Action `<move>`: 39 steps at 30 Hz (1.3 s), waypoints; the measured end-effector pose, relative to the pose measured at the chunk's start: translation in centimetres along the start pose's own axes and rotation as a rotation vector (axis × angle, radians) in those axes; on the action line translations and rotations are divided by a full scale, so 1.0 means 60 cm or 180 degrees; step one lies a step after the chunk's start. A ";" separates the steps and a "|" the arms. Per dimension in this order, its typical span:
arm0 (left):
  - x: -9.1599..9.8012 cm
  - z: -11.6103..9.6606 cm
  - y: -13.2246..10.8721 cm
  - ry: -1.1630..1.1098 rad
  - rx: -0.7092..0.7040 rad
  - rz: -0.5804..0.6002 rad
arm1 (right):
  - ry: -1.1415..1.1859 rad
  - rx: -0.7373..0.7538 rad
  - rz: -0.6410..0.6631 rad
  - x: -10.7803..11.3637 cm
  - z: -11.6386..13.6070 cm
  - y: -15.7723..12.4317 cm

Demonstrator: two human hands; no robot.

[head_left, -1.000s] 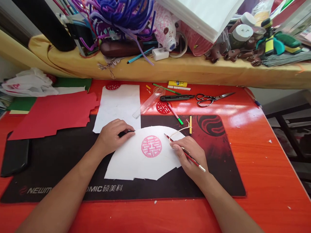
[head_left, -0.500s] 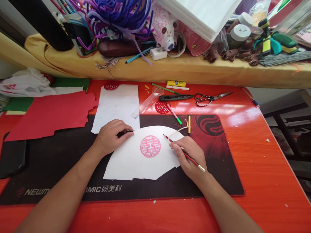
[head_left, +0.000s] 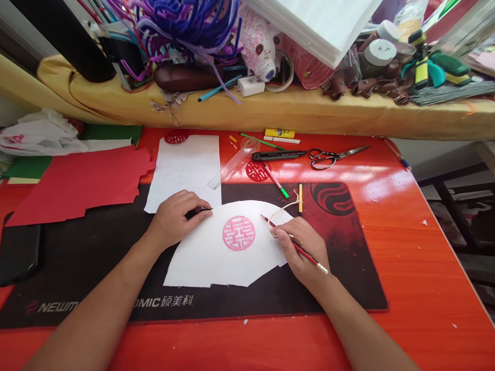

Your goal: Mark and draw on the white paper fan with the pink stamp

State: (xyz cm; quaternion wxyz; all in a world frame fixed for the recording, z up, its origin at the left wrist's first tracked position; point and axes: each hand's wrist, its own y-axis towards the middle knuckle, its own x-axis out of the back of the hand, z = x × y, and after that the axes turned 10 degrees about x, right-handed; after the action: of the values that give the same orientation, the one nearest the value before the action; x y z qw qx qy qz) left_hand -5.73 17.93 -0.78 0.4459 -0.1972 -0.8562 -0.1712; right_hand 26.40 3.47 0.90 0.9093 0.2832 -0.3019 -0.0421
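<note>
Paper (head_left: 201,260), white and cut into a fan shape, lies flat on a black and red mouse pad (head_left: 358,268), with a round pink double-happiness pattern (head_left: 238,233) printed at its middle. The left hand (head_left: 176,216) rests on the upper left edge of the paper, palm down and wrist low, its fingers (head_left: 197,207) curled together around a thin dark object (head_left: 206,209); what that object is can't be made out. The right hand (head_left: 299,252) sits on the paper's right side, turned on its edge, with its fingers (head_left: 281,235) clamped on a thin red and black brush (head_left: 299,250). The brush slants across the hand, its far end pointing at the paper. A loop of pale string (head_left: 282,208) lies just beside those fingers. Both forearms reach in from the bottom of the view. Beyond the mouse pad, on the orange tabletop (head_left: 417,288), are a white sheet (head_left: 181,170), a clear ruler (head_left: 232,166), a black utility knife (head_left: 278,155), scissors (head_left: 332,157) and a small red paper cutout (head_left: 257,171). A large sheet of red paper (head_left: 73,188) lies to the left.
</note>
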 end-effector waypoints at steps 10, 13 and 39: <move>-0.001 0.001 0.000 -0.0004 -0.0084 -0.0073 | -0.0007 0.0032 -0.0028 0.000 0.001 0.002; -0.001 0.001 0.000 0.0007 -0.0078 -0.0068 | -0.0008 0.0028 -0.0018 0.000 0.001 0.001; 0.000 -0.001 0.001 0.0006 0.0081 0.0017 | -0.0007 -0.0022 -0.0032 0.001 0.001 0.001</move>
State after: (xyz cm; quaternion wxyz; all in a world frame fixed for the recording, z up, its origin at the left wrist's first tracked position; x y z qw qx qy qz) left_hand -5.68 17.93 -0.75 0.4497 -0.1936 -0.8573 -0.1592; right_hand 26.42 3.45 0.99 0.9098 0.2815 -0.3013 -0.0481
